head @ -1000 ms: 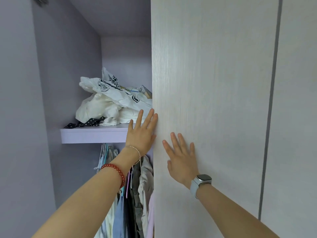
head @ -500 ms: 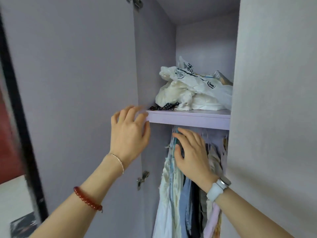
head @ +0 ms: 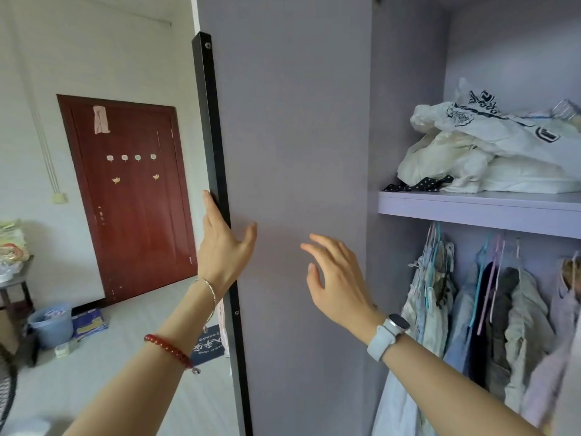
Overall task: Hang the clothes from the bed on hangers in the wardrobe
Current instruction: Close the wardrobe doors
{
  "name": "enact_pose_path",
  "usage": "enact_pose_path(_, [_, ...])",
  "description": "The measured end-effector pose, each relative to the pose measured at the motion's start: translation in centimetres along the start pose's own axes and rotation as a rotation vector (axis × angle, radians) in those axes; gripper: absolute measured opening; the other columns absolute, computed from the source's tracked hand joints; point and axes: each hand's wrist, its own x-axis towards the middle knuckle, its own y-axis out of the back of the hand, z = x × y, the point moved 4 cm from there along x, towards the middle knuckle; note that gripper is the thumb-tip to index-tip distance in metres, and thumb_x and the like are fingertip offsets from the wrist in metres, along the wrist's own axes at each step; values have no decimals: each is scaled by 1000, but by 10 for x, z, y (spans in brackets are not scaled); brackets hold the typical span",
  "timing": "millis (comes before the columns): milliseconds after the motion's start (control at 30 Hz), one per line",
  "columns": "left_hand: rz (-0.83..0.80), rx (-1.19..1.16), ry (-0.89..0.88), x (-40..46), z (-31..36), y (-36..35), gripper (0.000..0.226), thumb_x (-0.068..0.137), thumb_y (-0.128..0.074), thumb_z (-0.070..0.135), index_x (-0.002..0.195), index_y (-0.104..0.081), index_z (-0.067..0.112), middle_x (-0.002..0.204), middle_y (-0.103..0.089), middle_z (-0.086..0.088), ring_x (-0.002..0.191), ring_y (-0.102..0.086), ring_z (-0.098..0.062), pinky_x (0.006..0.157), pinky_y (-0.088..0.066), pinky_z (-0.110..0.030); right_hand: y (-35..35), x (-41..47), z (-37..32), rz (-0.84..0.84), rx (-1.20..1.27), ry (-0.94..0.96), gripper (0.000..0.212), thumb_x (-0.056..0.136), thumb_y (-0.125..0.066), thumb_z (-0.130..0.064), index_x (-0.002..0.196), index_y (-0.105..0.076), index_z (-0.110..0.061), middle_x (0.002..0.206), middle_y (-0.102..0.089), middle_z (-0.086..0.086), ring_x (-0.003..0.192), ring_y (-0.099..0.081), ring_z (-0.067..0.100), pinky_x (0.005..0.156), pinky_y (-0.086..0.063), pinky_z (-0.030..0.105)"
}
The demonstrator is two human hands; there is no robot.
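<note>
Left hand (head: 224, 247) was flat against the black edge of the lilac wardrobe door (head: 298, 184), fingers straight. Right hand (head: 338, 283) hovered spread, holding nothing. Pastel hanging clothes (head: 490, 316) sat under the lilac shelf (head: 471, 207).

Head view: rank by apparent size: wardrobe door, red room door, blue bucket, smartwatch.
1. wardrobe door, largest, though nearness to the camera inflates it
2. red room door
3. blue bucket
4. smartwatch, a bit smaller than the bucket despite being far nearer
</note>
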Motion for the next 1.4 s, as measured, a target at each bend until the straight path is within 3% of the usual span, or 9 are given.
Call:
enact_pose_path(200, [115, -200, -129, -17, 4, 0, 74, 85, -47, 39, 147, -14, 15, 114, -53, 3, 97, -53, -15, 87, -38, -25, 28, -22, 16, 3, 55, -17, 36, 86, -38, -21, 113, -60, -10, 118, -58, 6, 108, -46, 13, 93, -35, 22])
enact_pose_path(300, [109, -313, -252, -35, 18, -4, 64, 88, -42, 37, 146, -19, 23, 85, -50, 18, 71, -48, 1, 69, -39, -20, 47, -31, 24, 28, 81, -1, 34, 88, -38, -20, 113, -60, -9, 116, -58, 4, 107, -51, 14, 93, -39, 22])
enact_pose_path(467, [12, -469, -518, -70, 73, -24, 53, 90, -41, 29, 140, -23, 22, 101, -53, 22, 83, -48, 4, 72, -40, -5, 86, -44, 35, 119, 176, -38, 35, 90, -37, -20, 120, -53, -9, 118, -52, -1, 108, -53, 14, 94, -43, 24])
enact_pose_path(667, [-98, -522, -751, -98, 160, -84, 53, 93, -47, 32, 140, -30, 18, 128, -41, -2, 108, -46, 0, 76, -54, -25, 154, -69, 53, 300, 187, -193, 39, 89, -36, -21, 127, -41, -15, 123, -44, -1, 108, -50, 1, 91, -41, 11])
enact_pose_path(833, [-149, -490, -808, -116, 226, -141, 53, 92, -47, 34, 141, -34, 18, 143, -34, -13, 127, -40, -21, 89, -45, -29, 206, -101, 85, 361, -110, -242, 44, 88, -35, -15, 132, -39, -16, 130, -40, -5, 119, -46, 10, 97, -43, 20])
enact_pose_path(967, [-192, -455, -829, -118, 256, -183, 54, 92, -42, 39, 142, -34, 20, 148, -27, -18, 137, -28, -28, 98, -41, -38, 214, -113, 111, 273, -277, -361, 52, 85, -34, -17, 135, -40, -3, 136, -43, 7, 123, -38, 14, 101, -24, 5])
enact_pose_path(1167, [-240, -329, -791, -112, 274, -227, 53, 91, -33, 43, 141, -27, 28, 146, -31, -16, 136, -27, -31, 100, -32, -59, 211, -108, 142, 260, -199, -566, 58, 82, -38, -18, 139, -35, -7, 127, -41, 4, 116, -43, 14, 92, -27, 1])
enact_pose_path(1300, [-231, -274, -816, -105, 288, -247, 53, 91, -48, 36, 141, -33, 27, 144, -34, -19, 134, -30, -34, 99, -29, -62, 216, -104, 166, 238, -163, -656, 56, 89, -44, -8, 142, -28, -14, 138, -37, 0, 124, -41, 16, 102, -36, 24])
enact_pose_path(1400, [-256, -267, -812, -102, 297, -260, 56, 90, -54, 31, 142, -33, 27, 146, -30, -18, 136, -26, -33, 102, -25, -63, 216, -102, 180, 205, -146, -677, 62, 88, -43, -3, 145, -21, -17, 148, -29, -3, 136, -27, 11, 108, -26, 20])
